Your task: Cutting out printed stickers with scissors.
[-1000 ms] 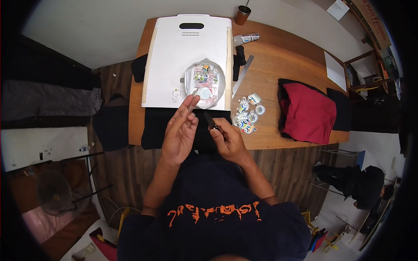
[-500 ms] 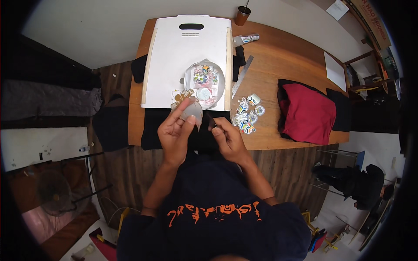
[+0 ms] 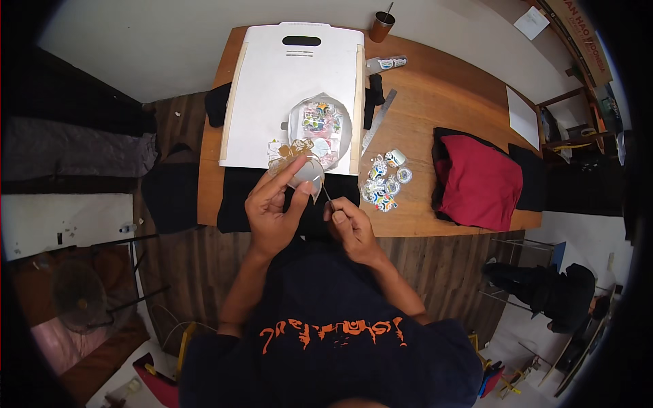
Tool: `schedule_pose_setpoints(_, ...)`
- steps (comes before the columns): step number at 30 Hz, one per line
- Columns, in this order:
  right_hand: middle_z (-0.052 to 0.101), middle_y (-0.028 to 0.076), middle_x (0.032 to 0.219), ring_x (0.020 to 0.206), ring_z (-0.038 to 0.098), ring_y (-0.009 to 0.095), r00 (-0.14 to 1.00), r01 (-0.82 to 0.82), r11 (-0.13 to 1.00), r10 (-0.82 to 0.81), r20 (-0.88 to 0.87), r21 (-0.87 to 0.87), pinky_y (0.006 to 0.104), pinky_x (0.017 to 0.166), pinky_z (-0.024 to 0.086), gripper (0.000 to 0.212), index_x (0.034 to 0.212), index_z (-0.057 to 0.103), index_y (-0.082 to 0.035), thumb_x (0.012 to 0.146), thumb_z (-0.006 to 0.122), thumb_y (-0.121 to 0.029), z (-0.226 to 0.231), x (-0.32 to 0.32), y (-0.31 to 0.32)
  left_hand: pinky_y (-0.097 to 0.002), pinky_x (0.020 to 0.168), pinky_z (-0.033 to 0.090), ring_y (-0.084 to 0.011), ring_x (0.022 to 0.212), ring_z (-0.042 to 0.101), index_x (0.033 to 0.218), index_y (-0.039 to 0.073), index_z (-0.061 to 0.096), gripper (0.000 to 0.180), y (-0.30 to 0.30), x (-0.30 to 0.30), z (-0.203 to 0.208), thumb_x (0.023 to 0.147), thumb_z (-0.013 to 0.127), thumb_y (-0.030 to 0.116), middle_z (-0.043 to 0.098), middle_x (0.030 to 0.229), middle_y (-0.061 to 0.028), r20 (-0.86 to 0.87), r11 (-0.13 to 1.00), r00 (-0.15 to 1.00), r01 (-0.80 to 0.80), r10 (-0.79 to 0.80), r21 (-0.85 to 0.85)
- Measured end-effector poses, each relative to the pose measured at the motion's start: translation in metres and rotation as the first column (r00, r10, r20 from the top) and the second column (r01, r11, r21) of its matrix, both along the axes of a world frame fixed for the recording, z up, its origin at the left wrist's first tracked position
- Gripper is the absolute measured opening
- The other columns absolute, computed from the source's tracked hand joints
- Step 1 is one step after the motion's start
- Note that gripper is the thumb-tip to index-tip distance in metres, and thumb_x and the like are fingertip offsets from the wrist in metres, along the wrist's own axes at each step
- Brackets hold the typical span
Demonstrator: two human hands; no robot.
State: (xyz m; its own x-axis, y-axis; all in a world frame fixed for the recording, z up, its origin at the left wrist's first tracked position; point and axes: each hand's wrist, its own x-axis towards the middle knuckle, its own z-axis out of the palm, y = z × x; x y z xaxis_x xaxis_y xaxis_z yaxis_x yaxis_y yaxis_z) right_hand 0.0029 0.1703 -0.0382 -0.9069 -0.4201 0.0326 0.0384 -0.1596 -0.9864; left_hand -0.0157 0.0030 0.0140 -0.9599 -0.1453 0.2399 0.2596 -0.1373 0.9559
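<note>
At the near edge of the white panel (image 3: pixel 272 88), the left hand (image 3: pixel 272 211) pinches a grey, gold-patterned piece (image 3: pixel 307 174) between its fingers; beside it the right hand (image 3: pixel 355 230) grips a thin blade (image 3: pixel 327 196), contact unclear. A round dish (image 3: pixel 345 126) with colourful stickers (image 3: pixel 322 117) sits on the panel; right of the panel, the bench (image 3: pixel 428 95) bears a ruler (image 3: pixel 379 122).

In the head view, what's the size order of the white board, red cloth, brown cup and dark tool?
Largest first:
1. White board
2. Red cloth
3. Brown cup
4. Dark tool, partly hidden by the right hand
</note>
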Motion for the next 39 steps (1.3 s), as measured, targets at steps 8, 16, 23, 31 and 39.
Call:
schedule_pose_setpoints(8,0.039,-0.005,0.062,0.053,0.033,0.002,0.996,0.005,0.992,0.006,0.090,-0.128,0.0208,0.049,0.026,0.031,0.098,0.052,-0.003,0.103,0.043,-0.032,-0.005,0.002,-0.008,-0.0254,0.092,0.047,-0.0175,0.112,0.057,0.126,-0.007,0.057,0.040,-0.007,0.001,-0.003,0.086,0.061,-0.010,0.057,0.125,-0.0165,0.014,0.999,1.000,0.023,-0.022,-0.039)
schedule_pose_setpoints(16,0.038,-0.005,0.062,0.052,0.033,0.003,0.998,-0.007,0.993,0.015,0.058,-0.120,0.0207,0.048,0.026,0.032,0.098,0.052,-0.003,0.103,0.043,-0.033,-0.013,-0.002,-0.003,-0.0262,0.094,0.047,-0.0180,0.113,0.056,0.127,-0.007,0.056,0.041,0.002,-0.003,-0.009,0.086,0.061,-0.012,0.056,0.126,-0.0161,-0.002,0.999,0.999,0.037,-0.037,-0.034)
schedule_pose_setpoints(23,0.039,-0.004,0.062,0.052,0.033,0.003,0.998,-0.006,0.994,0.012,0.057,-0.106,0.0211,0.048,0.026,0.033,0.097,0.051,-0.002,0.104,0.042,-0.033,-0.012,-0.005,0.008,-0.0263,0.093,0.047,-0.0173,0.110,0.057,0.126,-0.008,0.057,0.041,0.011,-0.005,-0.012,0.086,0.062,-0.012,0.057,0.125,-0.0157,-0.009,0.999,0.999,0.041,-0.041,-0.028)
schedule_pose_setpoints(31,0.039,-0.003,0.064,0.052,0.033,0.004,0.999,0.008,0.996,-0.004,0.050,-0.086,0.0213,0.048,0.027,0.033,0.096,0.051,-0.002,0.104,0.042,-0.033,-0.008,-0.005,0.004,-0.0260,0.092,0.047,-0.0167,0.109,0.057,0.126,-0.007,0.057,0.041,0.008,-0.005,-0.011,0.086,0.062,-0.012,0.057,0.124,-0.0158,-0.012,0.999,0.999,0.043,-0.044,-0.029)
schedule_pose_setpoints(39,0.039,-0.003,0.063,0.052,0.034,0.004,0.998,0.012,0.995,-0.005,0.068,-0.095,0.0213,0.048,0.027,0.032,0.095,0.051,-0.002,0.104,0.042,-0.032,-0.009,-0.006,0.004,-0.0266,0.094,0.046,-0.0175,0.112,0.056,0.126,-0.007,0.057,0.041,0.007,-0.006,-0.010,0.086,0.062,-0.011,0.057,0.125,-0.0159,-0.006,0.998,0.999,0.044,-0.044,-0.040)
